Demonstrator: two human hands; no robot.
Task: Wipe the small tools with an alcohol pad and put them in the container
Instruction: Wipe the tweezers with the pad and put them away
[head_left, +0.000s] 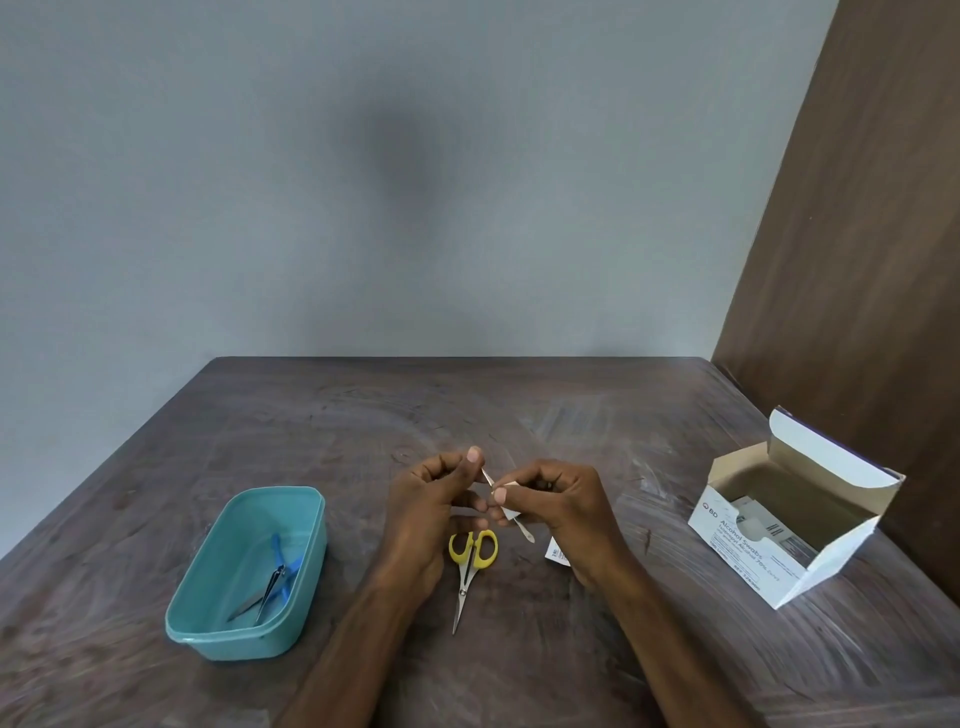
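My left hand (441, 499) pinches the upper end of a thin metal tool (522, 530) that slants down to the right. My right hand (561, 506) pinches a small white alcohol pad (506, 501) folded around the tool's middle. Both hands hover above the wooden table (363, 415). Small scissors with yellow handles (470, 564) lie on the table just below the hands, blades pointing toward me. A teal plastic container (208, 631) stands at the left and holds blue-handled scissors (283, 564) and a metal tool (267, 595).
An open white box of alcohol swabs (779, 525) stands at the right, near a brown wooden panel (857, 234). A torn white wrapper (557, 555) lies under my right hand. A grey wall rises behind the table's far edge.
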